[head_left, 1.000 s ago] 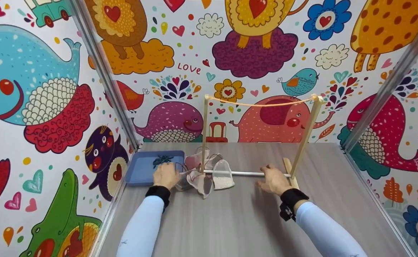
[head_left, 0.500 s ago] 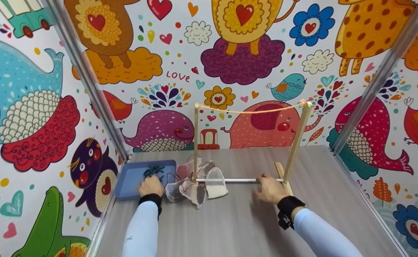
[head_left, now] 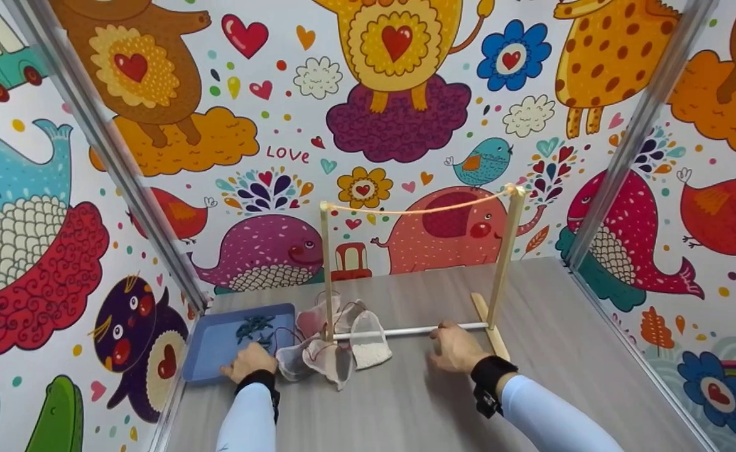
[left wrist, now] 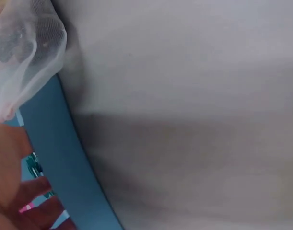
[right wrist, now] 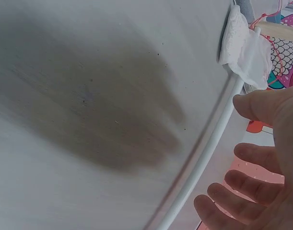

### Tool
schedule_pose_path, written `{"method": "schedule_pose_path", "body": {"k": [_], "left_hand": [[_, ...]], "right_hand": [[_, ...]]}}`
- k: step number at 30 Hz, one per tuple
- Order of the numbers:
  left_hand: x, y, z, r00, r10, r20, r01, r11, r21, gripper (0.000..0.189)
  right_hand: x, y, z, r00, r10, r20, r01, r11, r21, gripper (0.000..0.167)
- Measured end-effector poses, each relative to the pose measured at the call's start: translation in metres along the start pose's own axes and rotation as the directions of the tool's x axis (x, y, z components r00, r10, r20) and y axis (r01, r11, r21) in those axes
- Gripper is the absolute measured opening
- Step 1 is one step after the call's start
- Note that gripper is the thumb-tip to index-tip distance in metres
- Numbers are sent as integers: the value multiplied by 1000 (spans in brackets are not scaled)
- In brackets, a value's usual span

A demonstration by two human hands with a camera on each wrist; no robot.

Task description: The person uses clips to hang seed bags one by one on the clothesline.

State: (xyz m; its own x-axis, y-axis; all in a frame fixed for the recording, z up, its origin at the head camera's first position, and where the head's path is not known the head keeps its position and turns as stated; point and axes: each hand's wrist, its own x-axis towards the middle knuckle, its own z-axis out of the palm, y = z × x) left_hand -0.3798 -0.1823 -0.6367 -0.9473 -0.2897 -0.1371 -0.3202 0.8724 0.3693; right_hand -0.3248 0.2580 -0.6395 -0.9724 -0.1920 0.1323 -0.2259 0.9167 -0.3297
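Observation:
A blue tray (head_left: pixel 208 351) stands at the left, with a pile of small dark green pieces (head_left: pixel 255 329) in it, too small to tell their kind. My left hand (head_left: pixel 250 362) is over the tray's near right edge. In the left wrist view, its fingers (left wrist: pixel 33 189) hang beside the tray rim (left wrist: pixel 64 153) and no held thing shows. Sheer drawstring pouches (head_left: pixel 330 358) lie right of the tray; one pouch (head_left: pixel 371 345) holds white granules. My right hand (head_left: pixel 457 349) is near the white rod (head_left: pixel 405 330) with fingers loosely spread, holding nothing.
A wooden frame stands on the table, with a left post (head_left: pixel 327 270), a right post (head_left: pixel 505 263) and a foot (head_left: pixel 490 326). An orange cord (head_left: pixel 418 211) sags between the post tops. Printed panels with metal rails (head_left: pixel 117 169) enclose the table.
My left hand has drawn back from the green pieces to the tray's near edge. My right hand stays by the rod. The head view has shifted and tilted.

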Motion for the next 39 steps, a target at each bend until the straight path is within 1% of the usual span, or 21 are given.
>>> {"method": "schedule_pose_path", "body": {"k": [5,8,10,13,17,20,22,23,26,29,30,32,34,35,36,39], "left_hand": [[-10,-16,6,999,-38,22,38,999,-21,35],[-15,-23,5,999,-41,24,42,999,-31,35],[-15,-26,5,999,-34,12,35,998,-51,35],[-10,-31,4,1000,-21,-3,21,993,-114,34],[8,-38,4,999,-21,-40,12,979,-202,34],[20,-35,-3,996,-2,-94,-22,968,-251,37],[22,-27,-13,990,30,-136,-68,957,-280,41],[22,-21,-18,985,53,-162,-100,950,-296,42],[18,2,-31,966,116,-233,-192,922,-337,40],[8,27,-38,950,158,-270,-260,879,-401,33],[4,35,-39,948,163,-274,-270,865,-423,31],[-4,52,-41,952,164,-260,-273,839,-470,27],[-13,69,-40,956,170,-238,-273,810,-519,24],[-17,77,-40,960,177,-218,-271,789,-551,23],[-22,85,-38,964,183,-192,-262,778,-572,23],[-34,107,-32,965,217,-150,-262,730,-631,21]], "right_hand": [[-3,-4,5,999,-22,27,21,1000,8,43],[-4,-6,6,999,-32,30,32,999,1,42],[-6,-7,6,999,-35,30,35,999,-6,41],[-7,-9,5,999,-38,34,39,999,-16,40],[-6,-12,2,998,-41,37,41,999,-12,39],[-3,-16,-1,999,-33,34,33,999,16,38],[-1,-19,-4,999,-28,27,27,999,43,38],[1,-20,-6,999,-23,25,21,998,64,37],[5,-28,-10,1000,-31,0,30,993,114,33],[10,-38,-13,997,-72,-32,76,984,158,26],[11,-43,-15,995,-91,-43,97,981,166,24],[16,-53,-19,991,-125,-56,134,972,192,21],[20,-63,-22,988,-141,-66,153,961,229,20],[23,-69,-24,987,-143,-66,155,957,243,21],[25,-74,-25,988,-142,-64,153,953,263,23],[30,-88,-26,992,-123,-42,130,940,316,35]]}}
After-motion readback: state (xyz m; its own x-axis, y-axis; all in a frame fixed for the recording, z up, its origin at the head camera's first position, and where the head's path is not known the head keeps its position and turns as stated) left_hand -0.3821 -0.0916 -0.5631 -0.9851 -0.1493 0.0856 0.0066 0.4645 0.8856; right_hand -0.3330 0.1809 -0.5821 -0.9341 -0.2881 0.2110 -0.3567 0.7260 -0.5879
